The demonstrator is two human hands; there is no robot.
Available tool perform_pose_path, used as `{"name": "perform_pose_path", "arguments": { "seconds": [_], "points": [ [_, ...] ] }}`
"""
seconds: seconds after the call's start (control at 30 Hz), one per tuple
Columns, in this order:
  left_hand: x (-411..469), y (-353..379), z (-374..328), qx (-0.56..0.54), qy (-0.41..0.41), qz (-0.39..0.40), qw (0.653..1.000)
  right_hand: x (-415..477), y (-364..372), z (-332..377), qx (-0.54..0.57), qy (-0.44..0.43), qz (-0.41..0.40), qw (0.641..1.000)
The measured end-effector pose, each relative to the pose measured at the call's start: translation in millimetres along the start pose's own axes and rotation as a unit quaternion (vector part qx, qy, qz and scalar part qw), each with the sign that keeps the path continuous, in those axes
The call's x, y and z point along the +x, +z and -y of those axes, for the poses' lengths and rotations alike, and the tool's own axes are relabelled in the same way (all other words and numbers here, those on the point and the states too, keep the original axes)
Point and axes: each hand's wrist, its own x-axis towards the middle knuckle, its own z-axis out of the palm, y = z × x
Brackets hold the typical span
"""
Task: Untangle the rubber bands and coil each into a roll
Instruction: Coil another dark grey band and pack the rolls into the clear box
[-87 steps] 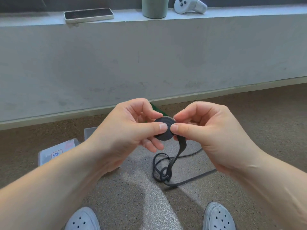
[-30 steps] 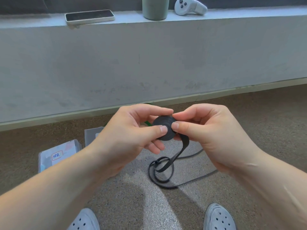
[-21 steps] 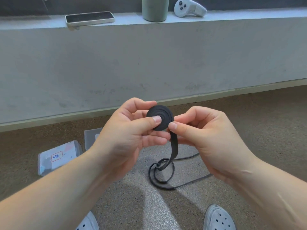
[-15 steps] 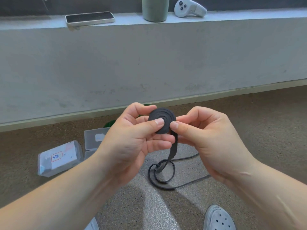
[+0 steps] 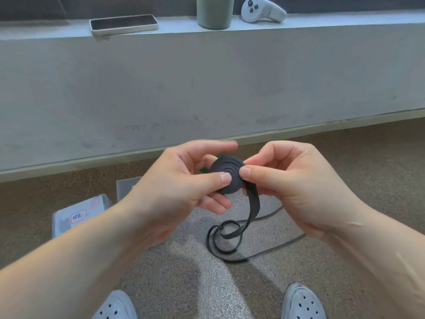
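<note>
Pinching a flat black coil (image 5: pixel 227 174) of rubber band between them, the person's two hands meet at chest height above the floor (image 5: pixel 368 171). The left hand (image 5: pixel 181 187) presses its thumb on the coil's near face, close to the centre of the spiral, with its fingers curled round the far side; the right hand (image 5: pixel 296 183) sets its thumb tip on the coil's right edge, just beside the left thumb, with its forefinger over the top edge. The coil stands with its face turned to the camera, its wound rings plain to see. From its lower right edge, beneath the right thumb, the uncoiled tail (image 5: pixel 253 208) of the same band hangs down to the floor, where it makes a small loop below the hands and then runs off to the right under the right wrist. A sliver of something green (image 5: pixel 203 170) shows behind the left hand's fingers; what it is cannot be told. To the left of the left forearm, two clear plastic boxes (image 5: pixel 78 217) lie on the floor, the nearer bearing a red-bordered label. Beyond the hands, a ledge (image 5: pixel 322 20) carries a phone (image 5: pixel 124 23), a green cup (image 5: pixel 215 11) and a white game controller (image 5: pixel 262 9). Below both forearms, the toes of two perforated grey shoes (image 5: pixel 302 302) show.
</note>
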Motion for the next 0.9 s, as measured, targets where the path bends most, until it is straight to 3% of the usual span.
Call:
{"name": "perform_pose_path", "arguments": {
  "seconds": [0.27, 0.6, 0.73, 0.9],
  "points": [
    [-1.5, 5.2, 1.3, -0.139, -0.016, -0.029, 0.99, -1.3, 2.2, -1.9, 0.03, -0.005, -0.008, 0.999],
    [-2.3, 12.7, 7.3, -0.207, -0.013, -0.067, 0.976, -8.6, 13.1, -11.2, 0.065, 0.0, -0.027, 0.997],
    [-6.2, 13.2, 9.4, -0.183, -0.017, -0.041, 0.982, -8.9, 13.6, -13.6, 0.062, -0.024, -0.049, 0.997],
    [-1.0, 0.0, 5.8, -0.06, -0.012, -0.047, 0.997, -3.6, 4.6, -8.6, 0.037, -0.009, -0.022, 0.999]
  ]
}}
